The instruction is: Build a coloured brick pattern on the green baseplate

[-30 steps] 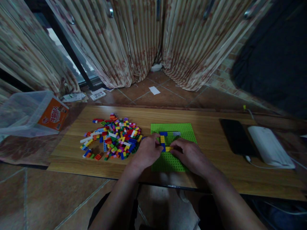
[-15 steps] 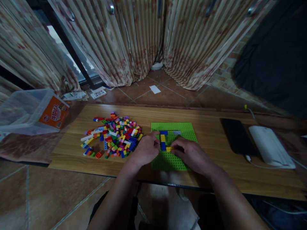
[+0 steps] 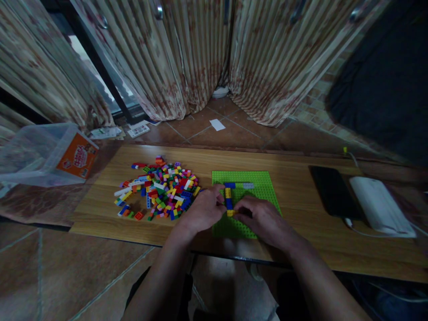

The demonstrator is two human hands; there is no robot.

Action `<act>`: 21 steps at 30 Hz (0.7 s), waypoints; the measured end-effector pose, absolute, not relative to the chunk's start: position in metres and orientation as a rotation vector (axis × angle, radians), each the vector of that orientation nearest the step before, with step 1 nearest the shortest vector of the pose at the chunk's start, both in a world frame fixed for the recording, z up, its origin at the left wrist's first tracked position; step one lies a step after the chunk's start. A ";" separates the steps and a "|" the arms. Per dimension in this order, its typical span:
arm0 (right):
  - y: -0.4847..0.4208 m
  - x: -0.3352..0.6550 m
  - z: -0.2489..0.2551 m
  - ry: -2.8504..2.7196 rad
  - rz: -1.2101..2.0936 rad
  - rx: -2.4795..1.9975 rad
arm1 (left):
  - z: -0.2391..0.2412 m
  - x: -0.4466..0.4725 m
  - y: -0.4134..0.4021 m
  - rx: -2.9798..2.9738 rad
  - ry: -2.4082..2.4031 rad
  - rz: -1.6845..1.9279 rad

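A green baseplate (image 3: 249, 227) lies on the wooden table. On it a short column of yellow and blue bricks (image 3: 228, 199) runs toward me, with a blue brick (image 3: 229, 185) at its far end and a grey brick (image 3: 248, 185) farther right. My right hand (image 3: 259, 216) pinches a yellow brick (image 3: 230, 213) at the column's near end. Over the plate's left edge, my left hand (image 3: 207, 207) is curled beside the column, its fingertips close to the bricks. Whether something is between those fingers is hidden.
A heap of mixed coloured bricks (image 3: 167, 189) covers the table's left part. Beyond it, a clear plastic box (image 3: 36, 154) with an orange label stands at the left. A black phone (image 3: 332, 191) and a white cabled device (image 3: 381, 205) lie at the right.
My right hand has moved slightly left and nearer to me with the yellow brick, which now lines up below the blue one instead of jutting right. My left hand stays beside the column.
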State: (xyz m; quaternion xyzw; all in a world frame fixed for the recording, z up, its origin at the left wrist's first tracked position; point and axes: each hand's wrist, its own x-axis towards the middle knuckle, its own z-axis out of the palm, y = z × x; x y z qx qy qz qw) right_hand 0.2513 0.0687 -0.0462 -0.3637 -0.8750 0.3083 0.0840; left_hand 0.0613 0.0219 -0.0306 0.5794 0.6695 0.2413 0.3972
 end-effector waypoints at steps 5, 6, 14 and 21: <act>0.067 0.251 -0.044 -2.610 0.914 -1.105 | -0.029 0.063 0.023 1.455 1.704 0.607; 0.067 0.251 -0.043 -2.609 0.912 -1.112 | -0.029 0.063 0.023 1.454 1.710 0.609; 0.066 0.250 -0.042 -2.598 0.924 -1.143 | -0.032 0.065 0.022 1.483 1.722 0.631; 0.065 0.249 -0.041 -2.580 0.921 -1.143 | -0.033 0.062 0.023 1.473 1.751 0.628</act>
